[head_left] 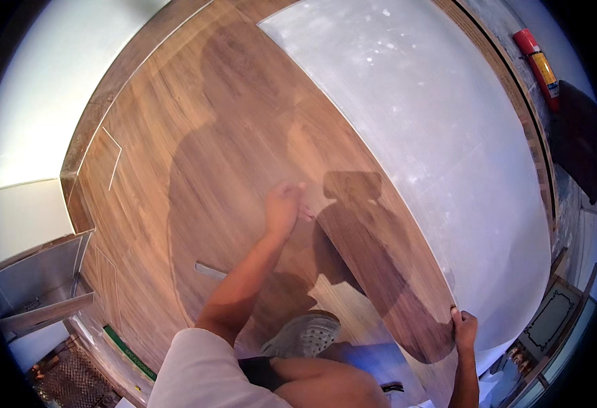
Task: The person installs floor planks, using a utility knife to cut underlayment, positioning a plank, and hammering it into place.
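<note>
A brown wood-look floor plank [393, 289] lies slantwise in front of me, its left edge raised over a dark gap. My left hand [285, 209] is at its far left end, slightly blurred, with fingers curled at the corner. My right hand [466, 328] grips the near right edge, thumb on top and other fingers mostly hidden. To the right of the plank spreads a pale grey sheet [441, 129]. Laid wood-look flooring [237, 129] covers the left, with my shadow across it. A short flat grey strip [210, 270] rests beside my left forearm.
A grey perforated clog [305, 334] is on my foot. At the far right stand a red canister [539, 68] and a dark panel [579, 139]. An open cabinet [43, 279] juts in at left, with a green strip [128, 350] below it. A small black object [393, 387] lies near my knee.
</note>
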Available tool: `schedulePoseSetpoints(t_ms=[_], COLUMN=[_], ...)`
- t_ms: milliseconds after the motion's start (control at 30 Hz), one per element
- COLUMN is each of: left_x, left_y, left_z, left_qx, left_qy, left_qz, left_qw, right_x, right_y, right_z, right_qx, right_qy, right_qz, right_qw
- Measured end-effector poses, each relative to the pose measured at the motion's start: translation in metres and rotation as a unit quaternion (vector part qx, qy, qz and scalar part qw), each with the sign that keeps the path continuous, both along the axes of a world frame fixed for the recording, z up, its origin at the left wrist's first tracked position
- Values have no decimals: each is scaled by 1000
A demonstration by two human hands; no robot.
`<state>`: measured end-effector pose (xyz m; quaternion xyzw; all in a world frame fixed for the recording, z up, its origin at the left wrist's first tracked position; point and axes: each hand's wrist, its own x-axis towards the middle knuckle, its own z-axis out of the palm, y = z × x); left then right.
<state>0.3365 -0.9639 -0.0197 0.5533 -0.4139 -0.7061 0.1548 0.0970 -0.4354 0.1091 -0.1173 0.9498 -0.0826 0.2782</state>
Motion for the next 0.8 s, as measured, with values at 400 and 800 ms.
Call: schedulePoseSetpoints(t_ms=[400, 800], left_x=[35, 27], left_y=[-158, -153], left_z=[-16, -12], left_qx=[-565, -556], left_qy=[-347, -328], left_qz=[-308, -314], left_qw=[682, 697], right_x=[1, 0], right_y=[6, 16], right_z=[-76, -82], right_qx=[-57, -50], right_qy=[-47, -30], right_qz=[-59, -58], right_qw=[996, 997])
